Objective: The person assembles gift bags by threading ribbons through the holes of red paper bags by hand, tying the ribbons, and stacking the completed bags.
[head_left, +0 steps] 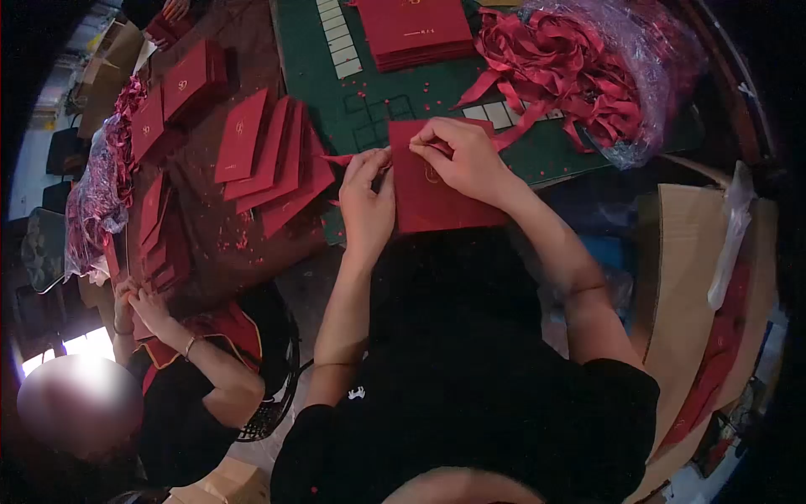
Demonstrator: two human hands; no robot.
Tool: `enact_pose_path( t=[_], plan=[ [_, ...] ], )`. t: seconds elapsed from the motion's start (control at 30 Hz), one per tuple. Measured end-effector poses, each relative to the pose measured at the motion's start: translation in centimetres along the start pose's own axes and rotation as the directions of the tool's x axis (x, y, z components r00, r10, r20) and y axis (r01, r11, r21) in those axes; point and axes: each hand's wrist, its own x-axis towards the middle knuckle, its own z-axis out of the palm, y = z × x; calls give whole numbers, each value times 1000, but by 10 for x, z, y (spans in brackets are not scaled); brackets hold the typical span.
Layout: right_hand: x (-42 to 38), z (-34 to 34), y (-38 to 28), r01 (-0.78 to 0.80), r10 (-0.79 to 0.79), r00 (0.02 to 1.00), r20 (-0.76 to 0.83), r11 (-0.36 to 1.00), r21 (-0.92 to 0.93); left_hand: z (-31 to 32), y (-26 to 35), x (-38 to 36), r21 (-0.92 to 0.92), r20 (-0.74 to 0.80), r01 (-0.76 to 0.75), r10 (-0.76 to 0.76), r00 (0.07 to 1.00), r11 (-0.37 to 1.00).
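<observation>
A red card folder (449, 208) with a small gold mark lies in front of me at the edge of the green work mat. My left hand (367, 197) is closed at the folder's left edge, and a short tail of red ribbon (337, 159) sticks out beside its fingers. Over the folder's upper part, my right hand (463, 158) is closed in a pinch, thumb against forefinger. Whatever is between those fingertips is too small to make out.
A plastic bag of red ribbons (554, 76) sits at the back right, near stacked red folders (416, 34). More folders (269, 155) fan out on the left. A co-worker's hands (147, 307) work at lower left. A cardboard box (684, 269) stands at right.
</observation>
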Motion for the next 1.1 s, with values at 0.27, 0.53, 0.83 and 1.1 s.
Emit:
enact_pose_path(
  t=[0.27,0.53,0.83,1.1],
  plan=[
    [9,-4,4,-78,73,996,48,990,119,5,-3,7,-37,-58,0,-2,998,999],
    [11,-7,4,-121,103,987,123,982,147,4,-4,5,155,-43,-76,84,996,985],
    [35,-28,-7,-164,150,913,380,986,5,-4,2,20,360,104,-450,444,890,817],
    [37,-32,16,-369,247,823,511,917,151,-3,5,29,338,221,-587,544,810,736]
  ],
)
